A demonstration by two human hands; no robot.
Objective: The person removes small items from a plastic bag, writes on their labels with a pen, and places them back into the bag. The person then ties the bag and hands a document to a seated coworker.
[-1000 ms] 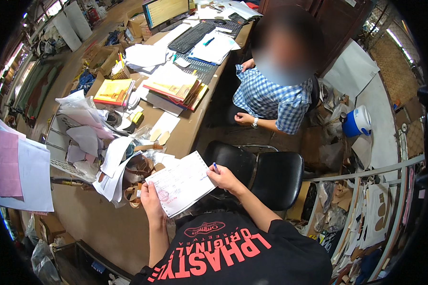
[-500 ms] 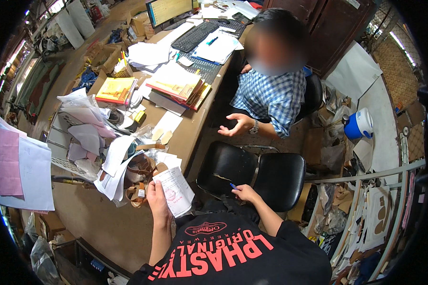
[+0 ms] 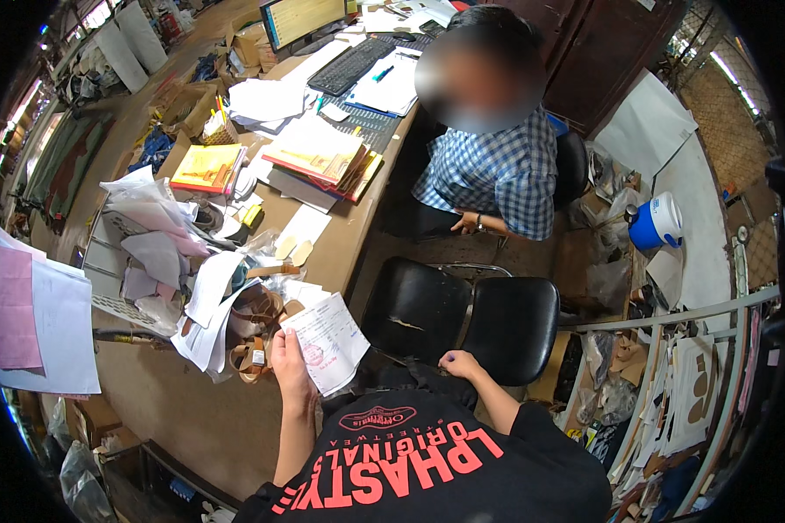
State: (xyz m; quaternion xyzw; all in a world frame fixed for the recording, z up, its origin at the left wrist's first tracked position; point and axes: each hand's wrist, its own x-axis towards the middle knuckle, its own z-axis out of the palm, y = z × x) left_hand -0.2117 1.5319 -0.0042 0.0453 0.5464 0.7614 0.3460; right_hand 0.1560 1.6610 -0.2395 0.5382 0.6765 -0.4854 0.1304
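Note:
My left hand [image 3: 293, 366] grips a sheet of paper [image 3: 326, 342] by its left edge. The paper is white, with handwriting and a red stamp, and tilts up in front of my black shirt. Close to the front edge of a black seat [image 3: 419, 307], my right hand [image 3: 459, 363] is closed, and whatever it may hold is hidden. Beyond my left hand, brown sandals [image 3: 249, 356] rest beside a heap of papers and shoe parts.
A seated person in a checked shirt [image 3: 488, 170] faces the desk [image 3: 351, 228]. Notebooks [image 3: 318, 157], a keyboard [image 3: 351, 65] and a monitor [image 3: 303, 19] occupy it. A white basket [image 3: 105, 261] overflows at left. Shelves with paper patterns [image 3: 685, 392] and a blue-white cooler [image 3: 656, 222] stand at right.
The blue pen seen in my right hand is no longer visible, and that hand has turned. The paper has tilted slightly. The seated person has lowered the outstretched hand to the lap.

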